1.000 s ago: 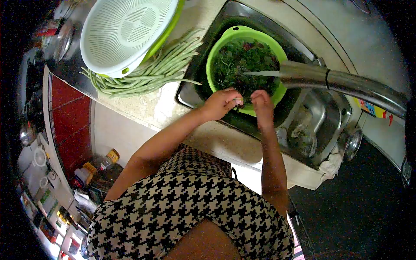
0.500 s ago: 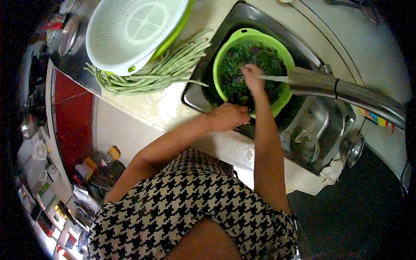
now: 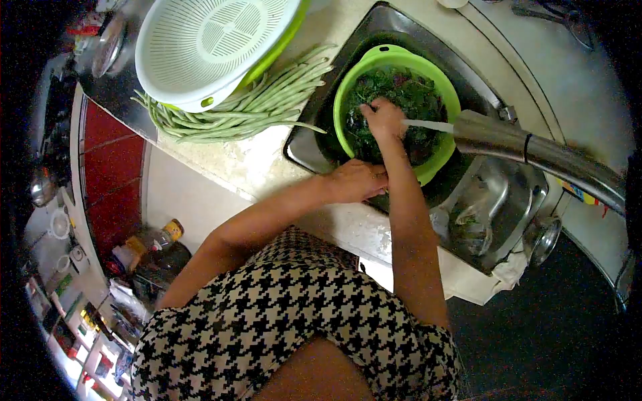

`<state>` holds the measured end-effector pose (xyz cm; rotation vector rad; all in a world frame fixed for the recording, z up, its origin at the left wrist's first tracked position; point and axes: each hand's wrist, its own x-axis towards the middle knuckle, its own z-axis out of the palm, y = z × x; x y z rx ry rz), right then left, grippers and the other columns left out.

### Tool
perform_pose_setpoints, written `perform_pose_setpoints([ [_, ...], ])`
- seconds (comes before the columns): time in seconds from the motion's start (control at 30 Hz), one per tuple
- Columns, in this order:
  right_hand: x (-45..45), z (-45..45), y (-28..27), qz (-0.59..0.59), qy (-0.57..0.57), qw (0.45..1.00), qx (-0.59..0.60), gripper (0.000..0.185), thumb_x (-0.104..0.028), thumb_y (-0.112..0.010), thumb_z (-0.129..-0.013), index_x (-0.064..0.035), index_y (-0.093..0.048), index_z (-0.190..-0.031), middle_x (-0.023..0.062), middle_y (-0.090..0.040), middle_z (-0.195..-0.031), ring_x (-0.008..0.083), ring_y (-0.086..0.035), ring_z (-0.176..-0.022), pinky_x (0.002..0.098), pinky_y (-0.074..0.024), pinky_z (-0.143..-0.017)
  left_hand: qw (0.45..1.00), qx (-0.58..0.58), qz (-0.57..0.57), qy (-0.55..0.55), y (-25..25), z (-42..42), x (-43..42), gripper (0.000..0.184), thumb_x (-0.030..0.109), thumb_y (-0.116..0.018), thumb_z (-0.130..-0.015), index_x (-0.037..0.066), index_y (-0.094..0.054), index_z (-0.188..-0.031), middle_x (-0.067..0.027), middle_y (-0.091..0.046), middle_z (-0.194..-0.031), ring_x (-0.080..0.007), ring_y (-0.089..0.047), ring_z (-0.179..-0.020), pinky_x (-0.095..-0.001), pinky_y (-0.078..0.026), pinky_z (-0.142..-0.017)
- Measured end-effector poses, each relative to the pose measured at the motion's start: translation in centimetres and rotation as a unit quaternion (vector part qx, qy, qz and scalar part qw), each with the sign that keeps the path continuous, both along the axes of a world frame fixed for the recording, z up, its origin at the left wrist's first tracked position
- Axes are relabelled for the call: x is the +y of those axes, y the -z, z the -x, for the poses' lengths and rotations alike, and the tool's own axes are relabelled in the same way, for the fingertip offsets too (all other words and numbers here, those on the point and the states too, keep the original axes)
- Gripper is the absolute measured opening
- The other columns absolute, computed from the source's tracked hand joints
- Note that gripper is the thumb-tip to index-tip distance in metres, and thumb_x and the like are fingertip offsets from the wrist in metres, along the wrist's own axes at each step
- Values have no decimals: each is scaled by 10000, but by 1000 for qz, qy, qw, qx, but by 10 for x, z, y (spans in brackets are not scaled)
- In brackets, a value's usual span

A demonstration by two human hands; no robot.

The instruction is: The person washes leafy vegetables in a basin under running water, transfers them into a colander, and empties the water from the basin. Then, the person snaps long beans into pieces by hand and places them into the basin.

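A green basin (image 3: 341, 129) stands in the steel sink, filled with wet, dark leafy greens (image 3: 418, 99). My left hand (image 3: 358, 182) is closed on the basin's near rim, its fingertips partly hidden by my right forearm. Just over the greens is my right hand (image 3: 386, 121), its thumb apart from the bent fingers; the fingertips are partly hidden and I see nothing held. Water runs from the metal faucet (image 3: 491, 138) onto that hand near the wrist.
Long green beans (image 3: 267, 110) lie on the counter left of the sink (image 3: 301, 152). A white colander (image 3: 180, 73) in a green bowl rests partly over them. Clear plastic (image 3: 475, 227) lies in the sink's right part, and a metal lid (image 3: 546, 240) is beyond its right edge.
My right hand has shifted slightly within the basin, and its thumb now stands out from the fingers. My left hand stays on the rim. The view has moved a little.
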<state>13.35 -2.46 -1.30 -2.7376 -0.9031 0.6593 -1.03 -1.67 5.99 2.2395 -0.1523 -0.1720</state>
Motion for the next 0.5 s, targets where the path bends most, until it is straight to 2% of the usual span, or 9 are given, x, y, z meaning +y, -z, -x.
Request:
perform_pose_setpoints([
  [0.1, -8, -10, 15, -9, 22, 999, 22, 294, -390, -593, -777, -121, -629, -889, 98, -638, -799, 295, -599, -764, 392, -461, -681, 999, 28, -40, -1, -1, 1, 4, 202, 204, -569, -780, 97, -529, -947, -117, -546, -850, -320, -576, -767, -413, -463, -628],
  [0.13, -22, -19, 35, -127, 54, 986, 89, 258, -331, -581, -797, -86, -614, -870, 72, -617, -736, 238, -596, -725, 350, -450, -647, 999, 15, -35, -12, 3, 4, 4, 211, 212, -574, -776, 99, -527, -948, -113, -548, -853, -316, -577, -768, -414, -461, -629],
  [0.2, -57, -34, 63, -232, 54, 956, 173, 268, -313, -566, -807, -52, -592, -862, 57, -598, -733, 179, -575, -713, 324, -437, -636, 999, 6, -30, -22, 4, 4, 5, 217, 216, -574, -774, 109, -529, -957, -107, -548, -855, -311, -579, -772, -418, -458, -633],
  [0.27, -73, -37, 46, -259, 38, 931, 254, 219, -242, -550, -812, -29, -575, -861, 50, -585, -753, 159, -561, -709, 304, -429, -626, 999, 17, -34, -19, 1, 1, 8, 216, 206, -564, -775, 124, -537, -973, -102, -547, -852, -311, -578, -778, -425, -454, -640],
  [0.33, -80, -28, -17, -213, 11, 917, 338, 116, -119, -531, -814, -19, -561, -865, 52, -577, -797, 179, -554, -713, 290, -427, -619, 989, 101, 77, -74, -19, -3, 15, 249, 174, -553, -766, 119, -525, -1007, -111, -564, -836, -323, -581, -746, -440, -449, -619],
  [0.4, -88, -14, -35, -166, -40, 936, 307, 158, -122, -537, -815, -2, -563, -914, 52, -593, -882, 180, -559, -800, 303, -438, -686, 975, 161, 76, -130, -23, -5, 16, 296, 143, -542, -753, 107, -505, -1044, -126, -584, -817, -336, -584, -714, -454, -448, -601],
  [0.43, -90, -8, -41, -142, -64, 944, 290, 181, -124, -540, -815, 6, -563, -939, 52, -600, -924, 180, -561, -843, 309, -444, -720, 971, 179, 20, -159, -20, -9, 14, 324, 128, -537, -745, 97, -492, -1064, -137, -594, -806, -344, -585, -697, -460, -449, -592],
  [0.5, -93, 4, -54, -207, -81, 891, 395, 176, -95, -533, -824, 7, -557, -966, 37, -585, -912, 134, -528, -859, 266, -418, -753, 963, 183, -64, -185, -9, -9, 10, 407, 127, -545, -737, 92, -443, -1129, -149, -591, -727, -349, -582, -632, -465, -453, -559],
])
